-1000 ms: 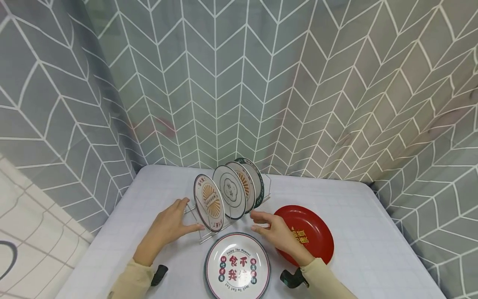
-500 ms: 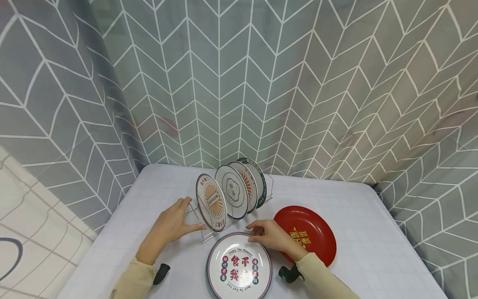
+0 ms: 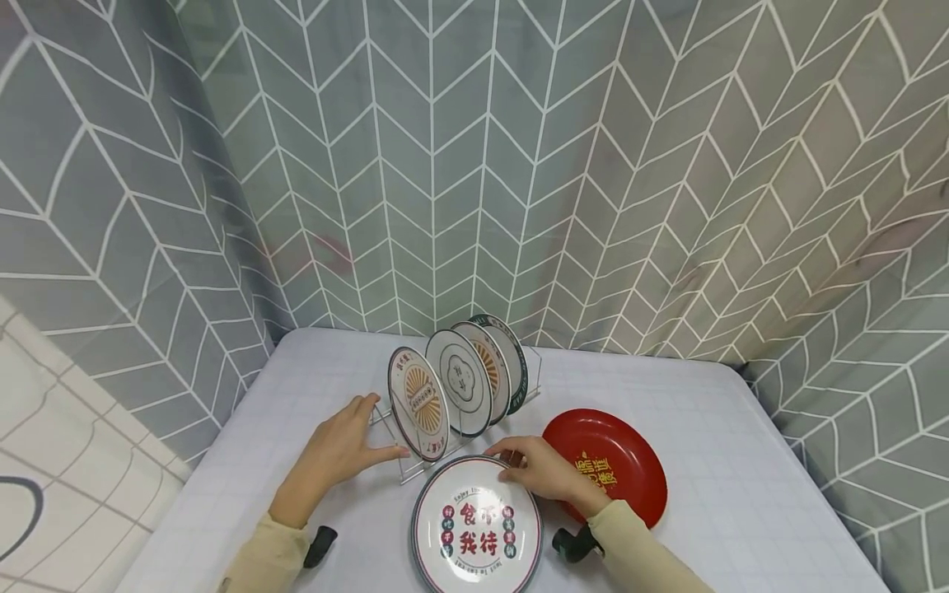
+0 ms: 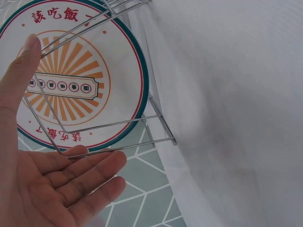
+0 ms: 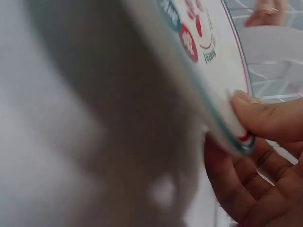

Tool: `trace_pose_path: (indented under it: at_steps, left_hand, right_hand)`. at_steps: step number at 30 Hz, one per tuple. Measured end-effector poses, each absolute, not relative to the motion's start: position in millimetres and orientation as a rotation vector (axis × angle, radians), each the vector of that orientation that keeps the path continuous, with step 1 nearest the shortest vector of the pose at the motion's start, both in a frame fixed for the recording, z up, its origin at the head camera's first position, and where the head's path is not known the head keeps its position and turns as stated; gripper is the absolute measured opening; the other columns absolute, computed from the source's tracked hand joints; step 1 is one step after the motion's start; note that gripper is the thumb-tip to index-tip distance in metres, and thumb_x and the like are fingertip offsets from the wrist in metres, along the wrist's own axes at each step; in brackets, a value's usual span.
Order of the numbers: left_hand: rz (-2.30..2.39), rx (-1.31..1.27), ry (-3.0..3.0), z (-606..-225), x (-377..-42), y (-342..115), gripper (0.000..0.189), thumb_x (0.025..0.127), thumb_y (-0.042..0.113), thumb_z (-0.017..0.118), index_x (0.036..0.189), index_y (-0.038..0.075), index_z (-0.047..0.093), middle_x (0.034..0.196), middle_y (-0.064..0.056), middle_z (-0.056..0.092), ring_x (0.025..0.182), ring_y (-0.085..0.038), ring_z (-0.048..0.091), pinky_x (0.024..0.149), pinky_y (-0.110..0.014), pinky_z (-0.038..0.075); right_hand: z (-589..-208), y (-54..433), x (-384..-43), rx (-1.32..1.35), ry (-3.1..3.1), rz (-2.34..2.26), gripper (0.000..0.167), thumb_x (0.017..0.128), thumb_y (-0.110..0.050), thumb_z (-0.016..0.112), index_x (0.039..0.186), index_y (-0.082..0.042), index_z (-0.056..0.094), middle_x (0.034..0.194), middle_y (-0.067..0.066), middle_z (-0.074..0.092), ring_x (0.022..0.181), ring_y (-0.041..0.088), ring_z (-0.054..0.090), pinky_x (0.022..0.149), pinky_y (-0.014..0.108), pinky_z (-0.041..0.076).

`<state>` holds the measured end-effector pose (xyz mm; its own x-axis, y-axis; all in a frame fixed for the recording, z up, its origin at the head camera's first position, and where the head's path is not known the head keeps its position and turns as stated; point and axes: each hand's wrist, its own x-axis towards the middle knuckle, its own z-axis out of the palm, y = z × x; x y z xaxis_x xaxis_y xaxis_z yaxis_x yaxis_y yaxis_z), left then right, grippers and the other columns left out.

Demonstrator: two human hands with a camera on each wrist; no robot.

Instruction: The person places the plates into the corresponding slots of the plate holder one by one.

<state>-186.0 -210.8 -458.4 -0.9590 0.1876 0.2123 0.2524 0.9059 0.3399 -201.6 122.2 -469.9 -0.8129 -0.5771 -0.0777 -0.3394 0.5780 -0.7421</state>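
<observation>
While the right hand [image 3: 544, 471] pinches the far rim of the near plate [image 3: 474, 527], thumb above and fingers below, the step in hand appears to be lifting that plate, its gripped edge clear of the tabletop [image 3: 712, 445]. The next move probably calls for a firm rim hold and a smooth raise without slipping. Beyond, the left hand [image 3: 337, 445] sets thumb and fingers apart at the near end of the rack [image 4: 163, 121], where four plates [image 3: 460, 383] stand on edge.

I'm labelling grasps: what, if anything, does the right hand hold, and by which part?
The right hand pinches the white plate with red characters by its rim.
</observation>
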Motion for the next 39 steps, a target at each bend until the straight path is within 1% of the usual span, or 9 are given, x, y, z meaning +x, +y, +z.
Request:
trace_pose_path:
  at_steps: [4, 9, 14, 19, 22, 25, 29, 33, 39]
  left_hand:
    - [-0.549, -0.328, -2.894, -458.0, -185.7, -210.4, 0.107, 0.067, 0.068, 0.076, 0.137, -0.008, 0.047, 0.128, -0.031, 0.056, 0.111, -0.045, 0.061, 0.090, -0.054, 0.054]
    - [-0.542, -0.331, -2.900, -457.8, -185.3, -210.6, 0.108, 0.067, 0.071, 0.074, 0.137, -0.007, 0.047, 0.128, -0.031, 0.056, 0.110, -0.045, 0.062, 0.089, -0.053, 0.055]
    - [-0.539, -0.328, -2.900, -457.4, -184.9, -211.7, 0.110, 0.067, 0.074, 0.072, 0.136, -0.008, 0.047, 0.127, -0.030, 0.057, 0.110, -0.044, 0.061, 0.090, -0.053, 0.054]
    - [-0.560, -0.322, -2.904, -457.3, -184.8, -210.6, 0.109, 0.067, 0.071, 0.074, 0.137, -0.008, 0.046, 0.129, -0.031, 0.056, 0.112, -0.045, 0.061, 0.091, -0.054, 0.054]
    - [-0.560, -0.328, -2.905, -457.1, -185.4, -210.0, 0.109, 0.068, 0.071, 0.074, 0.138, -0.008, 0.046, 0.130, -0.032, 0.055, 0.113, -0.045, 0.060, 0.091, -0.054, 0.054]
    - [-0.552, -0.333, -2.891, -456.0, -186.5, -210.2, 0.109, 0.068, 0.071, 0.074, 0.137, -0.008, 0.047, 0.129, -0.032, 0.056, 0.111, -0.045, 0.061, 0.090, -0.053, 0.054]
    - [-0.550, -0.346, -2.868, -454.2, -187.7, -211.2, 0.107, 0.067, 0.070, 0.074, 0.135, -0.008, 0.048, 0.127, -0.031, 0.057, 0.109, -0.044, 0.062, 0.088, -0.053, 0.055]
    - [-0.550, -0.355, -2.875, -454.6, -188.2, -211.7, 0.106, 0.068, 0.069, 0.075, 0.135, -0.008, 0.048, 0.127, -0.030, 0.057, 0.109, -0.043, 0.062, 0.088, -0.053, 0.055]
    - [-0.561, -0.352, -2.898, -457.7, -186.1, -211.6, 0.106, 0.068, 0.068, 0.075, 0.136, -0.008, 0.047, 0.128, -0.032, 0.056, 0.111, -0.045, 0.061, 0.090, -0.054, 0.054]
  right_hand:
    - [-459.5, 129.1, -203.4, -0.706, 2.367, -1.252, 0.028, 0.092, -0.008, 0.066, 0.119, -0.014, 0.069, 0.102, 0.007, 0.066, 0.092, 0.022, 0.060, 0.077, 0.024, 0.057]
    - [-446.7, 140.3, -202.3, -0.600, 2.187, -1.357, 0.031, 0.094, -0.012, 0.063, 0.125, -0.012, 0.066, 0.115, 0.010, 0.065, 0.100, 0.023, 0.062, 0.079, 0.030, 0.060]
    - [-439.7, 147.0, -200.3, -0.539, 2.081, -1.440, 0.037, 0.094, -0.013, 0.063, 0.131, -0.009, 0.062, 0.117, 0.015, 0.067, 0.091, 0.024, 0.069, 0.077, 0.034, 0.061]
    - [-434.4, 147.6, -196.9, -0.534, 2.079, -1.487, 0.038, 0.094, -0.012, 0.064, 0.132, -0.007, 0.062, 0.121, 0.016, 0.066, 0.093, 0.023, 0.069, 0.082, 0.031, 0.060]
    - [-419.8, 149.8, -192.6, -0.569, 2.134, -1.502, 0.038, 0.095, -0.012, 0.063, 0.132, -0.006, 0.061, 0.122, 0.017, 0.066, 0.093, 0.019, 0.068, 0.082, 0.027, 0.060]
    - [-392.1, 155.8, -190.9, -0.637, 2.218, -1.536, 0.039, 0.095, -0.011, 0.062, 0.133, -0.002, 0.059, 0.117, 0.020, 0.067, 0.088, 0.017, 0.068, 0.075, 0.028, 0.061]
    - [-345.0, 172.0, -198.3, -0.615, 2.319, -1.689, 0.040, 0.097, -0.011, 0.061, 0.135, -0.002, 0.057, 0.107, 0.007, 0.071, 0.081, 0.013, 0.068, 0.065, 0.031, 0.061]
    - [-301.3, 191.2, -216.3, -0.515, 2.363, -1.929, 0.038, 0.097, -0.011, 0.060, 0.135, -0.008, 0.059, 0.103, -0.009, 0.070, 0.082, 0.008, 0.068, 0.063, 0.026, 0.060]
    - [-271.8, 203.2, -248.5, -0.410, 2.668, -1.903, 0.045, 0.097, -0.018, 0.061, 0.140, -0.006, 0.053, 0.099, -0.016, 0.066, 0.080, 0.002, 0.066, 0.062, 0.020, 0.059]
